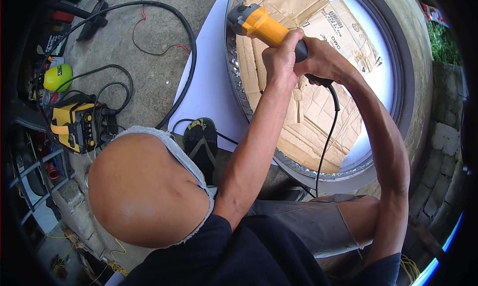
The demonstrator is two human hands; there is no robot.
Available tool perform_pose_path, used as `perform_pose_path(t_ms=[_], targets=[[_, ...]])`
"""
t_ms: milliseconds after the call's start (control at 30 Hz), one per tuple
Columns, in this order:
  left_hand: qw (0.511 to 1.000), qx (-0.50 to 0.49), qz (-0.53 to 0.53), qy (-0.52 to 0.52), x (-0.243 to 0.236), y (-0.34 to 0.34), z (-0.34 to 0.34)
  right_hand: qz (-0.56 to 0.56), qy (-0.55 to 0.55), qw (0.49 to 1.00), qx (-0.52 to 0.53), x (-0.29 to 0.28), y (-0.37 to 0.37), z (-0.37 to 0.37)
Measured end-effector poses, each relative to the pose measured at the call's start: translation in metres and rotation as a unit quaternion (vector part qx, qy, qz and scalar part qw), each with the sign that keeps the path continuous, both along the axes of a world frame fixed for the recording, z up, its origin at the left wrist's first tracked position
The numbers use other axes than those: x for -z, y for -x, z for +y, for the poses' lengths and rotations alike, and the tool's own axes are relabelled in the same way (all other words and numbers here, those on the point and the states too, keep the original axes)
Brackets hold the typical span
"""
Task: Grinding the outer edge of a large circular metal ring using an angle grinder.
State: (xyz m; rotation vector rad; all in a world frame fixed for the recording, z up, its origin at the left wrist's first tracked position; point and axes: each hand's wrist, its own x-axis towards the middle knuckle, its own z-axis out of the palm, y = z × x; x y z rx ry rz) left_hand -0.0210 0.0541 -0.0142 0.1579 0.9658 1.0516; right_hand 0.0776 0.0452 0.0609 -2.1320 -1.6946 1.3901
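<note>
Both my hands grip an angle grinder with an orange body and dark grey head. My left hand is closed round the body's rear part. My right hand wraps the dark back end, where the black power cord comes out and hangs down. The grinder's head is over the upper left edge of a large round grey metal ring, tilted to the left; its disc cannot be made out. Flattened brown cardboard lies inside the ring, beneath my hands.
White sheeting lies under the ring's left side. A yellow-and-black welding machine, a lime-green round object and a thick black cable are at left. My sandalled foot stands near the ring. A block wall runs along the right.
</note>
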Motion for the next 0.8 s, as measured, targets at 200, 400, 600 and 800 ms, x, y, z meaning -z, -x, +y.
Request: perform_pose_path(t_ms=[200, 400, 600, 800], targets=[[1.0, -0.003, -0.026, -0.006, -0.0005, -0.0024, -0.0008, -0.028, -0.036, 0.999, -0.005, 0.0047, -0.0046, -0.0034], [1.0, 0.009, -0.02, -0.003, -0.005, -0.0022, -0.0024, -0.016, -0.027, 0.999, 0.009, -0.0012, -0.0031, -0.0045], [1.0, 0.013, -0.011, 0.004, -0.0031, 0.0038, -0.0017, -0.004, -0.011, 1.0, 0.005, 0.0025, 0.0032, -0.0026], [1.0, -0.013, 0.0, 0.0, -0.0047, -0.0006, -0.0048, 0.002, -0.011, 1.0, 0.003, 0.0039, -0.0014, -0.0041]])
